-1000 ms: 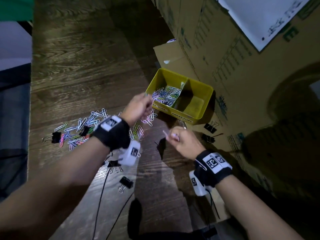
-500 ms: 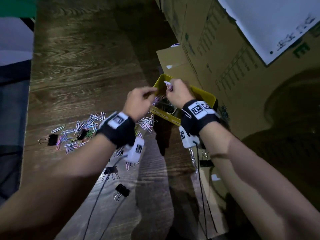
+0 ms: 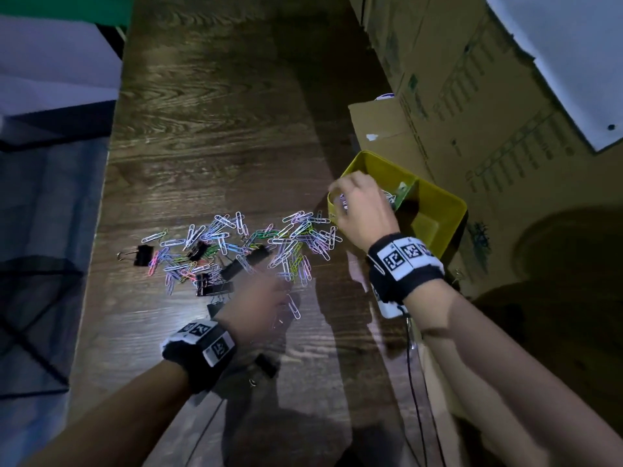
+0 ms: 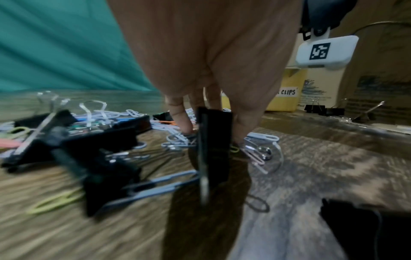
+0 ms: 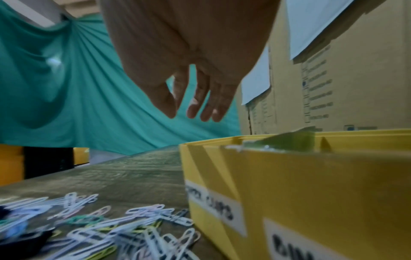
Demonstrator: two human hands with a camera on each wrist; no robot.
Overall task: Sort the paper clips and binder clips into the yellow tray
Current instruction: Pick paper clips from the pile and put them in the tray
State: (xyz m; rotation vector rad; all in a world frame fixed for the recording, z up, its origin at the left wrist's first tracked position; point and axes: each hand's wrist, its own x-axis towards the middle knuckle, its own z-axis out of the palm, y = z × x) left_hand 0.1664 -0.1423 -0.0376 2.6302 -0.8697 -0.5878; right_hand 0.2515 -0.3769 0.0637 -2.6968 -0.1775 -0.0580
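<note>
The yellow tray (image 3: pixel 438 197) stands at the table's right, its near wall (image 5: pixel 289 176) labelled for clips. My right hand (image 3: pixel 360 203) hovers over the tray's left compartment, where paper clips lie. In the right wrist view its fingers (image 5: pixel 206 109) hang straight and hold nothing. A spread of coloured paper clips (image 3: pixel 253 244) and black binder clips (image 3: pixel 215 284) covers the table's middle. My left hand (image 3: pixel 263 298), blurred, reaches down at the pile's near edge. Its forefinger (image 4: pixel 180 119) and thumb pinch an upright black binder clip (image 4: pixel 213 146).
Cardboard boxes (image 3: pixel 472 96) wall off the right side just behind the tray. More binder clips (image 4: pixel 315 109) lie at their foot. One stray binder clip (image 3: pixel 266 365) sits near my left wrist. The table's left edge (image 3: pixel 111 197) drops away. Cables (image 3: pixel 414 382) trail from my wrists.
My left hand has come back from the tray's edge down to the pile. My right hand stays over the tray, and the clip it pinched is gone from its fingers.
</note>
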